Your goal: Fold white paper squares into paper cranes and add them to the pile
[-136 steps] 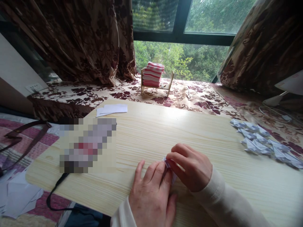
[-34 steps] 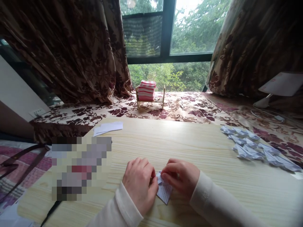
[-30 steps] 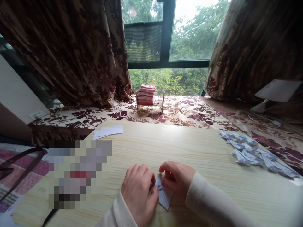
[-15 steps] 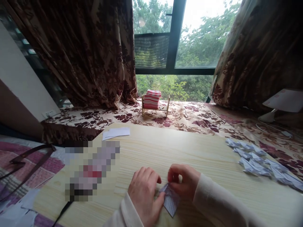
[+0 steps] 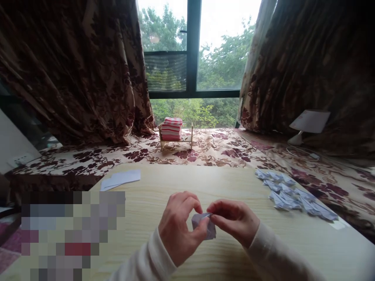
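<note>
A small piece of folded paper [image 5: 208, 231], pale grey-violet, is held between my two hands above the table. My left hand [image 5: 182, 228] grips it from the left, thumb in front and fingers curled behind. At the paper's upper right corner, the thumb and fingertips of my right hand [image 5: 234, 219] pinch an edge or flap. The exact folds are partly covered by my fingers. Both wrists are in light sleeves.
On the pale wooden table [image 5: 164, 183], several folded white paper pieces [image 5: 288, 195] sit at the right. Flat white paper strips [image 5: 121, 179] lie back left, by a blurred patch. Behind, striped cloths [image 5: 171, 129] are stacked on a small wooden rack [image 5: 191, 136]; a lamp [image 5: 310, 121] stands right.
The folded paper has been lifted and turned, its point no longer facing down toward me. My right fingers now pinch its upper corner. The camera view has swung right.
</note>
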### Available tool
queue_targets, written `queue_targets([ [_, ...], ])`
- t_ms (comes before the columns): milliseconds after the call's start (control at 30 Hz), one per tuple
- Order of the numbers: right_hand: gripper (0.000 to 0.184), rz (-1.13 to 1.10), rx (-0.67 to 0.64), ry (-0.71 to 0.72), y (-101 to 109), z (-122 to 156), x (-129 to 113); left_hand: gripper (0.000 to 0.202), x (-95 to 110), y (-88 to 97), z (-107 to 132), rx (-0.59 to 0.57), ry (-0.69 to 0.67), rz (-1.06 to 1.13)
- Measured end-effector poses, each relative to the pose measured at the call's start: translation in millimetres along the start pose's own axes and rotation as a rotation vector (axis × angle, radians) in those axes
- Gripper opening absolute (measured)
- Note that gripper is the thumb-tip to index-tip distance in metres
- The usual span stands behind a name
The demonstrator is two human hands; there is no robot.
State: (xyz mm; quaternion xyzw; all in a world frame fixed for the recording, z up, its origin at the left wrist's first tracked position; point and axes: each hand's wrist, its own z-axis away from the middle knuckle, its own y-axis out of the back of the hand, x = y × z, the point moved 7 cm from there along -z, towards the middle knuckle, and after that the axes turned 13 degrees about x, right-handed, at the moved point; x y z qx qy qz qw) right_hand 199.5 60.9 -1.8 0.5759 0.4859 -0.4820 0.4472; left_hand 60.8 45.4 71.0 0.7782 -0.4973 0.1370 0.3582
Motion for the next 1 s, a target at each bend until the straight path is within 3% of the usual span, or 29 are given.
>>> queue_targets([
  [267, 0.026, 0.039, 0.009, -0.002, -3.1, 0.7, 5.9, 0.012, -9.6, -4.3, 9.7, -0.02, -0.066, -0.019],
  [667, 0.026, 0.067, -0.13, -0.043, -10.8, 5.4, -8.8, 0.013, -6.5, 0.1, 11.5, -0.03, -0.051, 0.016],
  [1000, 0.024, 0.104, -0.123, 0.096, -9.1, 8.4, -25.4, 0.013, -19.6, -4.2, 13.0, -0.075, 0.207, 0.13],
])
